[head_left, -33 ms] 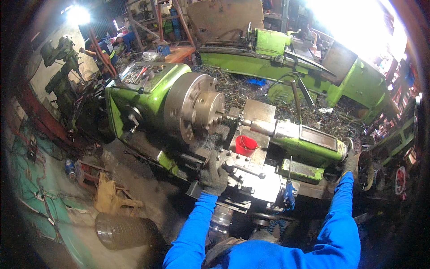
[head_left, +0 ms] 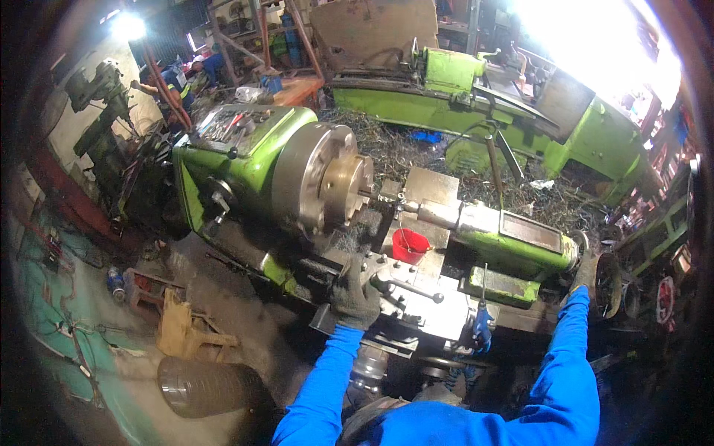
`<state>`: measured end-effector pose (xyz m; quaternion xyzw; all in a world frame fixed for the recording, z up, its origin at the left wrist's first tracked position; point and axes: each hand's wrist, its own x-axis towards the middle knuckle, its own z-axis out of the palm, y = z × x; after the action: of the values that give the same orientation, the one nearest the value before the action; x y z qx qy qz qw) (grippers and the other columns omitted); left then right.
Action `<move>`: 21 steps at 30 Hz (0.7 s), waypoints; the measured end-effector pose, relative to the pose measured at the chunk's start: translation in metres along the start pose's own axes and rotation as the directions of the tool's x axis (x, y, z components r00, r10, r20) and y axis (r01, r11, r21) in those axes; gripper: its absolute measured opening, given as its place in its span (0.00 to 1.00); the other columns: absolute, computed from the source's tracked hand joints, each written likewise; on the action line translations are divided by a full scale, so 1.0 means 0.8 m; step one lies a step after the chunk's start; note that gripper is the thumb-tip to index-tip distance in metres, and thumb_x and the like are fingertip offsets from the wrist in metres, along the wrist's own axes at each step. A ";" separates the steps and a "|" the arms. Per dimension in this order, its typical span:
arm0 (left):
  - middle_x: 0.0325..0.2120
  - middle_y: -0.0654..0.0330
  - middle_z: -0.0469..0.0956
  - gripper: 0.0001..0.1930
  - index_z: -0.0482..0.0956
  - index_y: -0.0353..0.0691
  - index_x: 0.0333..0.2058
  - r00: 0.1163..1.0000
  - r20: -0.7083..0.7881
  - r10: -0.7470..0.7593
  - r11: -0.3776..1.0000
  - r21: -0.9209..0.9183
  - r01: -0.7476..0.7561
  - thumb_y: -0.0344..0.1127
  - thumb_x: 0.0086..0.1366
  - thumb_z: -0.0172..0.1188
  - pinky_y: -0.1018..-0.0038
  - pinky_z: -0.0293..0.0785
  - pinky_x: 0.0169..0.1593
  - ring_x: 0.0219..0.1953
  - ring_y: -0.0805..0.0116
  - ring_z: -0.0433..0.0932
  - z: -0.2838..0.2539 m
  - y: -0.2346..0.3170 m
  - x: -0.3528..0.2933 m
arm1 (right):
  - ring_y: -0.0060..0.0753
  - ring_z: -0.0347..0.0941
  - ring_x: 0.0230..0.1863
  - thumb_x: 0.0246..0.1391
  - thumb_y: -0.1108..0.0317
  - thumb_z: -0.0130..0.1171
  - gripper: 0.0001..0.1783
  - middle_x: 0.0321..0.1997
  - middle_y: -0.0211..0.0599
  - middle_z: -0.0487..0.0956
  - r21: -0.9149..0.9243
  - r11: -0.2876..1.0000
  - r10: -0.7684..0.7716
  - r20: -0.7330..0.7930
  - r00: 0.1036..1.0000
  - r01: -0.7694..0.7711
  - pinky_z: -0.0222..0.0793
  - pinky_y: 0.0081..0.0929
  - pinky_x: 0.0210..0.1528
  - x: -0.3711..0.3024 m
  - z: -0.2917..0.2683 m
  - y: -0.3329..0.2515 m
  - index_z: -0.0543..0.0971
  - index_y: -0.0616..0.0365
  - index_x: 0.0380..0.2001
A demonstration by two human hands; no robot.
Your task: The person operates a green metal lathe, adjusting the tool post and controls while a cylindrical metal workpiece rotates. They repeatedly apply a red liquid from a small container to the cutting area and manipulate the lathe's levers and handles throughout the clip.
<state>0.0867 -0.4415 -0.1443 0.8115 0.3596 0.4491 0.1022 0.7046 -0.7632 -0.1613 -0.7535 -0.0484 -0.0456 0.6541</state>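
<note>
My left hand (head_left: 355, 297), in a dark grey glove, lies against the left side of the lathe's tool post (head_left: 401, 286), fingers stretched forward and thumb apart. A lever with a round knob (head_left: 416, 291) sits just right of it. On the far right my right hand (head_left: 582, 273) is closed on the tailstock handwheel (head_left: 580, 249); its fingers are partly hidden. The green tailstock (head_left: 513, 238) points its spindle (head_left: 437, 214) at a round metal workpiece (head_left: 348, 186) held in the large chuck (head_left: 309, 178). A red tub (head_left: 409, 247) stands on the carriage behind the tool post.
A blue-handled air gun (head_left: 483, 327) hangs at the carriage's right. Tools lie on the green headstock (head_left: 256, 141). Metal shavings (head_left: 387, 149) heap behind the bed, before another green lathe (head_left: 401, 104). A yellow stool (head_left: 182, 327) and a brown drum (head_left: 208, 386) stand left. People (head_left: 175, 82) are far left.
The chuck's face looks smeared earlier and shows different details now, so it appears turned. Both hands stay nearly where they were; the whole view has shifted slightly.
</note>
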 end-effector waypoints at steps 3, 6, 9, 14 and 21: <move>0.61 0.37 0.73 0.37 0.64 0.31 0.68 0.998 0.011 -0.059 0.998 0.000 0.059 0.30 0.58 0.58 0.47 0.67 0.65 0.62 0.37 0.73 0.012 -0.012 -0.005 | 0.30 0.80 0.39 0.69 0.39 0.54 0.36 0.46 0.37 0.84 0.091 0.995 0.028 0.022 0.999 -0.030 0.77 0.35 0.44 0.013 0.016 0.007 0.78 0.65 0.59; 0.61 0.36 0.71 0.37 0.66 0.31 0.67 0.996 0.028 -0.080 0.991 -0.106 0.083 0.28 0.56 0.58 0.46 0.65 0.66 0.64 0.36 0.70 0.025 -0.017 -0.008 | 0.34 0.77 0.54 0.68 0.44 0.56 0.41 0.63 0.43 0.77 0.151 0.988 0.016 0.069 0.997 -0.026 0.74 0.34 0.57 0.036 0.002 0.020 0.63 0.61 0.73; 0.57 0.35 0.75 0.35 0.68 0.31 0.65 0.998 -0.020 -0.053 0.990 -0.130 0.050 0.29 0.56 0.59 0.46 0.67 0.65 0.60 0.33 0.74 0.026 -0.017 -0.004 | 0.38 0.72 0.64 0.67 0.47 0.57 0.43 0.73 0.45 0.68 0.053 0.985 -0.167 0.106 0.980 0.162 0.71 0.32 0.61 0.041 -0.005 0.031 0.57 0.58 0.76; 0.55 0.38 0.77 0.32 0.70 0.31 0.64 0.997 -0.063 -0.046 0.990 -0.133 0.037 0.29 0.58 0.58 0.46 0.69 0.64 0.57 0.33 0.76 0.014 -0.003 0.006 | 0.40 0.73 0.64 0.66 0.46 0.58 0.44 0.72 0.48 0.69 -0.145 0.982 -0.111 0.098 0.989 0.124 0.71 0.34 0.62 0.023 -0.003 0.038 0.58 0.59 0.75; 0.58 0.37 0.75 0.33 0.68 0.31 0.65 0.998 -0.046 -0.044 0.985 -0.167 0.035 0.30 0.59 0.55 0.46 0.67 0.65 0.60 0.33 0.73 0.034 -0.030 -0.015 | 0.44 0.74 0.63 0.65 0.44 0.60 0.45 0.71 0.53 0.70 -0.498 0.865 -0.031 0.067 0.997 0.061 0.70 0.35 0.63 0.001 -0.016 0.021 0.60 0.61 0.74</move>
<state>0.0931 -0.4277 -0.1795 0.7815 0.3394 0.4954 0.1694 0.7078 -0.7782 -0.1758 -0.8967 -0.0713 -0.0508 0.4339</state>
